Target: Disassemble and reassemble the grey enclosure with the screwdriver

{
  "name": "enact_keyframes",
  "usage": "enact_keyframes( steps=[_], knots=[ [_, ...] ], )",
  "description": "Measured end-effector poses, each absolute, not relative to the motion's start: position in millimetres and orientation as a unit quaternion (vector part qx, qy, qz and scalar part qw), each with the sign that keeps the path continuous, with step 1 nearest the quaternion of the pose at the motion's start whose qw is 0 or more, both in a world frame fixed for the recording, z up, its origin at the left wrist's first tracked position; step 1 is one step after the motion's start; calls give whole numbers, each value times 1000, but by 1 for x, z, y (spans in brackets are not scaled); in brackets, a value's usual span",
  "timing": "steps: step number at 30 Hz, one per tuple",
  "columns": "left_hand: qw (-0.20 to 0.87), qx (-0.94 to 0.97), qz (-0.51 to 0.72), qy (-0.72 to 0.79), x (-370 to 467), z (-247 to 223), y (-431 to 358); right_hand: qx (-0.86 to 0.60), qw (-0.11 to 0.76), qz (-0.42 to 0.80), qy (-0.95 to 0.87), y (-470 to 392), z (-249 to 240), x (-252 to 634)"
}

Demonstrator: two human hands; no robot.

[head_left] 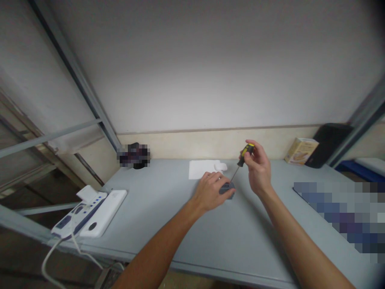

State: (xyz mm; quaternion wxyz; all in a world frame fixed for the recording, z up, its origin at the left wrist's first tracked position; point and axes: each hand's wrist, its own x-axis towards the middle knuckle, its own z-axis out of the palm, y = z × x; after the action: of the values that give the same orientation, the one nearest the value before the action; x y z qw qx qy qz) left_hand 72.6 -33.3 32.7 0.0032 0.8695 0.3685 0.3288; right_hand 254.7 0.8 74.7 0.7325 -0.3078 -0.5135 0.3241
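Note:
A small dark grey box with slots in its top (226, 186) rests on the table, partly covered by my left hand (213, 190). The fingers of that hand close around the box's sides. My right hand (258, 166) grips the black and yellow handle of a screwdriver (241, 161). Its thin shaft slants down to the left, and the tip meets the far right part of the box. Whether the tip sits in a screw is too small to tell. Just behind the box lie a white sheet of paper (198, 169) and a small white object (220, 166).
On the left of the grey table (162, 224) are a power strip (78, 212) with cables and a long white device (104, 214). A dark, blurred-out item (136, 155) stands back left. Back right are a yellow box (300, 151) and a black case (327, 144); a pixelated flat object (343, 212) lies right.

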Motion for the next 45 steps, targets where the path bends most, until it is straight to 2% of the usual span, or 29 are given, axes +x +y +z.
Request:
enact_keyframes(
  steps=[39,45],
  knots=[
    [3,868,328,372,74,33,-34,-312,742,293,-516,8,68,261],
    [14,867,331,371,74,32,-33,-276,725,330,-537,2,74,258]
  ],
)
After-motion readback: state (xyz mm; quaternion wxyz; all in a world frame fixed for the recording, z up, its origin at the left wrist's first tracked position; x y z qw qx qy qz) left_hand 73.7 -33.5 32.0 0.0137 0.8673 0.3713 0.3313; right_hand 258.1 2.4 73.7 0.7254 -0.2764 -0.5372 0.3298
